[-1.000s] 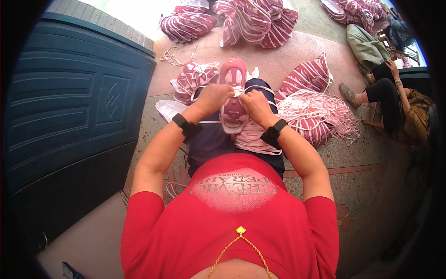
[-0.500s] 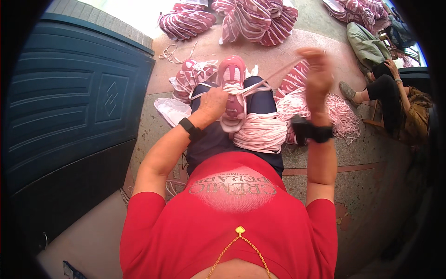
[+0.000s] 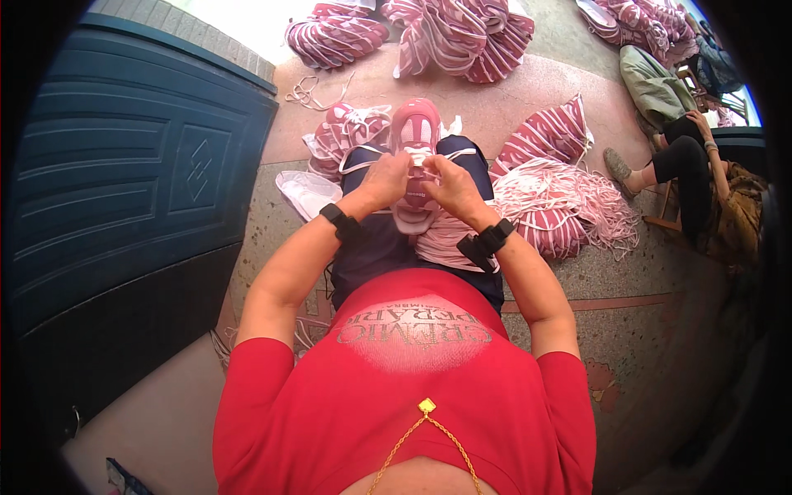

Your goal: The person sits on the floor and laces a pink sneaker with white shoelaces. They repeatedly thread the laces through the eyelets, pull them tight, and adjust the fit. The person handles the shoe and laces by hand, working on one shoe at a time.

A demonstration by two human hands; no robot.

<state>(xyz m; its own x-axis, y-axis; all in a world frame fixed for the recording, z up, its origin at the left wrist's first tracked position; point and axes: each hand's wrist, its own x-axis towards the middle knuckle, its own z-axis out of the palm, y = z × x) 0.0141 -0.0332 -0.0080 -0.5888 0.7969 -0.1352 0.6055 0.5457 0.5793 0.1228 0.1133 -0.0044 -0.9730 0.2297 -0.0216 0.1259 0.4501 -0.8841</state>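
Note:
A pink sneaker (image 3: 415,121) with white laces rests between my thighs, its toe pointing away from me. My left hand (image 3: 386,180) is closed against the left side of its laced opening, gripping the shoe there. From the right, my right hand (image 3: 455,190) reaches in with thumb and fingers pinched at the white shoelace (image 3: 420,154). Both hands' fingertips nearly meet over the laces and partly cover them. Pale lace loops lie over my thighs on both sides. A bundle of pale pink laces (image 3: 445,241) sits on my lap under my right wrist.
Left of my knees lie another pink sneaker (image 3: 351,124) and a white shoe-shaped piece (image 3: 307,194). To the right is a bundle of pink shoe parts (image 3: 544,140) beside loose laces (image 3: 606,206). More bundles (image 3: 462,37) stand ahead. A blue door (image 3: 132,157) borders the left; a seated person (image 3: 701,173) is at right.
My right hand has come down and left from its raised place out at the right, where it held a lace stretched, to the shoe's laces. My left hand stays at the shoe.

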